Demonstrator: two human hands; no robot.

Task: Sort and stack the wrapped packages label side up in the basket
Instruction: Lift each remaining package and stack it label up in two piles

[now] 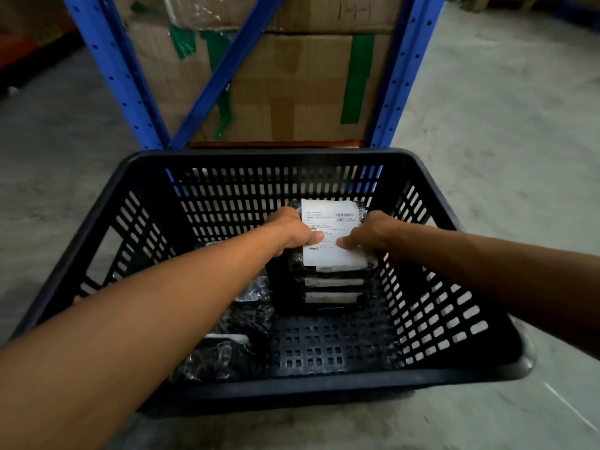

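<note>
A black slotted plastic basket (292,389) fills the lower middle of the head view. At its far right side stands a stack of black wrapped packages (331,295), white label edges showing on their sides. The top package (331,233) lies label side up. My left hand (289,233) grips its left edge with the thumb on the label. My right hand (370,237) grips its right edge, thumb also on the label. More black wrapped packages (224,352) lie loose on the basket's left side, partly hidden under my left forearm.
A blue metal rack (207,92) with taped cardboard boxes (292,86) stands directly behind the basket. Grey concrete floor (487,125) lies on both sides. The right front part of the basket floor (341,345) shows bare.
</note>
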